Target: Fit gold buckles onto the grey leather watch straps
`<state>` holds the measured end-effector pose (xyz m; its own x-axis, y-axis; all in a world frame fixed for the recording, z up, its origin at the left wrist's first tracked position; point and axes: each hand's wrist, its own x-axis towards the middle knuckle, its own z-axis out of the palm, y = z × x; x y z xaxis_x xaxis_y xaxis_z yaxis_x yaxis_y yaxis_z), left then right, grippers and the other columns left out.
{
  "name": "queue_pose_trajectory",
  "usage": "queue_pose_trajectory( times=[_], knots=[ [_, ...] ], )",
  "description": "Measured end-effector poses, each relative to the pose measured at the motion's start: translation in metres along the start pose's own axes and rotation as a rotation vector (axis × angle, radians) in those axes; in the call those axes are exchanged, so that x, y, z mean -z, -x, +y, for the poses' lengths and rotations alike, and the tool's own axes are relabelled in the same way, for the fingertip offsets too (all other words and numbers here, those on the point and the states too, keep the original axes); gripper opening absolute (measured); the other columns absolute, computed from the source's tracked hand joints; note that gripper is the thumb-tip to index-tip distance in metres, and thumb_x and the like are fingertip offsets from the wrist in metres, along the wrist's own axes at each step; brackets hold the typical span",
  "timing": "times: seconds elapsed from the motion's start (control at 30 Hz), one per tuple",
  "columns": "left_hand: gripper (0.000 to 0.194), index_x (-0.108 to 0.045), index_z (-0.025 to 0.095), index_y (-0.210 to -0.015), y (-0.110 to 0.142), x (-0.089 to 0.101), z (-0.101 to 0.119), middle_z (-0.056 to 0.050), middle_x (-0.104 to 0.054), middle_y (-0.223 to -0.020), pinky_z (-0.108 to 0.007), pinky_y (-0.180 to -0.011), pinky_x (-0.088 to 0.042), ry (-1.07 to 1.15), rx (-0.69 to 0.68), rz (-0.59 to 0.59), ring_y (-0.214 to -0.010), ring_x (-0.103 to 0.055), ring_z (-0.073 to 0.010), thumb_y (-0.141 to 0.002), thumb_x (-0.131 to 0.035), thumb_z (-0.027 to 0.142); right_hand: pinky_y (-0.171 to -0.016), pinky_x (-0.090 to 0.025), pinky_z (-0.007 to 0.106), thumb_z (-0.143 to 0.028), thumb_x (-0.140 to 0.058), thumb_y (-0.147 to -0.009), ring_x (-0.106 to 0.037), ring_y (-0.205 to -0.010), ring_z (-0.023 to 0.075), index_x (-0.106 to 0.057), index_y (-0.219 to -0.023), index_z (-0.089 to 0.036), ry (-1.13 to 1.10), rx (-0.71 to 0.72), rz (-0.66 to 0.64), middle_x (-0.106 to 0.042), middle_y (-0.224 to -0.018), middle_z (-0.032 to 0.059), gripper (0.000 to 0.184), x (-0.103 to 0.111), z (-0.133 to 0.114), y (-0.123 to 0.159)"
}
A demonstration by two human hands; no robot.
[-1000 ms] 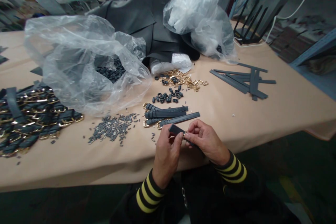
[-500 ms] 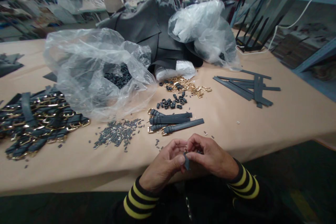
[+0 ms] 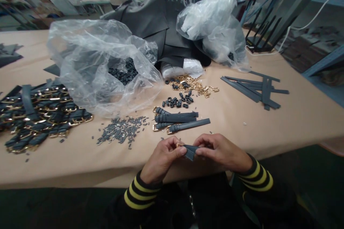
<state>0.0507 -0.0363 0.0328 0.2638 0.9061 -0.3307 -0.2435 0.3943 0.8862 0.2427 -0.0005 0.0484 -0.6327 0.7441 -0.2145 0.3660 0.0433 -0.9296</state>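
Between my two hands, over the table's front edge, is a dark grey strap [image 3: 190, 152] with a gold buckle [image 3: 180, 145] at its left end. My left hand [image 3: 163, 157] pinches the buckle end between thumb and fingers. The strap is folded, one flap pointing down, and my right hand [image 3: 220, 151] grips the part to the right. Just beyond my hands lie several buckled straps [image 3: 177, 118] in a small stack. Dark strap loops [image 3: 177, 101] and loose gold buckles [image 3: 188, 82] sit behind them.
Small dark pieces [image 3: 120, 128] are heaped left of the straps. A large pile of buckled straps [image 3: 45, 114] lies far left. Clear plastic bags [image 3: 104, 68] and grey material [image 3: 150, 21] stand behind. Plain strips [image 3: 258, 87] and a router [image 3: 259, 43] are at right.
My hands have drawn slightly apart, and the strap between them shows more fully, its gold buckle now in sight at my left fingers. The camera view has shifted a little.
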Motion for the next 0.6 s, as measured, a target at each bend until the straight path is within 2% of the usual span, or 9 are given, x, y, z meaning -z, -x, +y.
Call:
queue_pose_trajectory(
  times=[0.1,0.17,0.27,0.43,0.53,0.6],
  knots=[
    [0.021,-0.049,0.014,-0.067,-0.002,0.001,0.001,0.002,-0.056,-0.062,-0.022,-0.059,-0.037,-0.018,-0.028,0.06,-0.059,-0.051,-0.0097,-0.069,-0.067,0.025,-0.055,-0.042,0.022,-0.032,-0.053,-0.082,-0.055,-0.057,0.011,-0.06,-0.089,-0.013,-0.135,-0.017,-0.074,-0.06,-0.066,0.0017,0.022,0.004,0.002,-0.003],
    [0.022,-0.048,0.014,-0.066,-0.003,0.001,0.0,0.003,-0.055,-0.059,-0.02,-0.056,-0.037,-0.037,-0.036,0.086,-0.057,-0.05,-0.0086,-0.07,-0.067,0.025,-0.053,-0.04,0.021,-0.034,-0.056,-0.079,-0.053,-0.057,0.0103,-0.061,-0.087,-0.012,-0.146,-0.03,-0.074,-0.058,-0.065,0.0009,0.024,0.004,0.001,-0.006],
    [0.023,-0.047,0.015,-0.065,-0.006,0.001,-0.003,0.003,-0.056,-0.056,-0.02,-0.056,-0.038,-0.07,-0.061,0.13,-0.055,-0.051,-0.0083,-0.071,-0.065,0.026,-0.05,-0.036,0.019,-0.033,-0.061,-0.076,-0.049,-0.055,0.009,-0.062,-0.081,-0.012,-0.032,-0.04,-0.019,-0.054,-0.061,-0.0013,0.021,0.002,-0.002,-0.011],
    [0.023,-0.045,0.015,-0.067,-0.01,0.001,-0.006,0.002,-0.058,-0.058,-0.02,-0.057,-0.042,-0.111,-0.108,0.204,-0.057,-0.053,-0.0085,-0.072,-0.064,0.027,-0.05,-0.034,0.019,-0.027,-0.051,-0.081,-0.047,-0.052,0.0083,-0.059,-0.076,-0.014,0.133,-0.036,0.02,-0.054,-0.056,-0.0024,0.016,-0.002,-0.007,-0.019],
    [0.021,-0.047,0.016,-0.078,-0.013,0.004,-0.003,0.002,-0.059,-0.061,-0.021,-0.055,-0.045,-0.049,-0.049,0.132,-0.057,-0.056,-0.0094,-0.072,-0.064,0.027,-0.052,-0.032,0.02,-0.023,-0.054,-0.079,-0.047,-0.055,0.0092,-0.059,-0.073,-0.015,0.324,0.029,0.071,-0.055,-0.059,-0.0022,0.011,-0.003,-0.011,-0.023],
    [0.021,-0.049,0.014,-0.08,-0.014,0.007,0.0,0.001,-0.059,-0.06,-0.021,-0.05,-0.045,-0.098,0.009,0.057,-0.052,-0.056,-0.0094,-0.074,-0.061,0.029,-0.053,-0.032,0.021,-0.022,-0.055,-0.078,-0.047,-0.056,0.0097,-0.06,-0.074,-0.015,0.438,0.075,0.084,-0.056,-0.061,-0.0018,0.009,-0.002,-0.015,-0.028]
  ],
)
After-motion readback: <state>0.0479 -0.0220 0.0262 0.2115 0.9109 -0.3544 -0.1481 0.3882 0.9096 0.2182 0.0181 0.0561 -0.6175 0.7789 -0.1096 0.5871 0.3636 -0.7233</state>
